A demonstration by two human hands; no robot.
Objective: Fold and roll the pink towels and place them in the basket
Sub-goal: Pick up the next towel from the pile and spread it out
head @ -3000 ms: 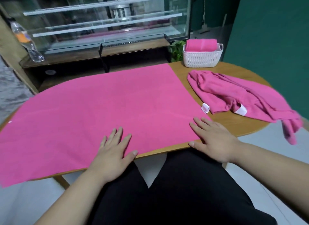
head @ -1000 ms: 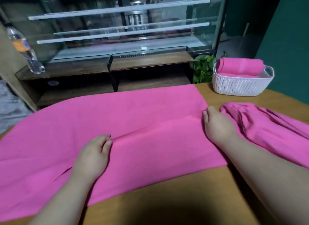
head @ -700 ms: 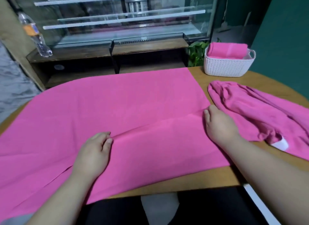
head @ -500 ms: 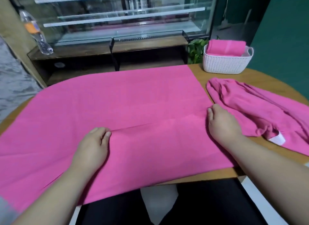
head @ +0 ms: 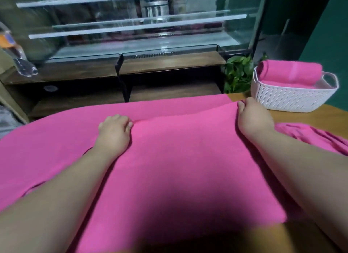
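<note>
Head view: both forearms reach far forward over the table (head: 305, 116). The left hand (head: 114, 132) and the right hand (head: 254, 119), fingers curled, each pinch the doubled-over edge of the spread pink towel (head: 178, 158), which lies flat beneath and between them. Just beyond the right hand stands the white basket (head: 293, 100) holding a rolled towel (head: 290, 72). A crumpled towel (head: 310, 136) lies beside the right wrist.

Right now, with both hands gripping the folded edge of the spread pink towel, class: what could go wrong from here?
1. The left hand grips the spread pink towel mid-edge; the part beyond it may lag, skewing the fold.
2. The right hand is near the white basket and could nudge it.
3. The right forearm lies beside the crumpled towel and might drag it.
</note>
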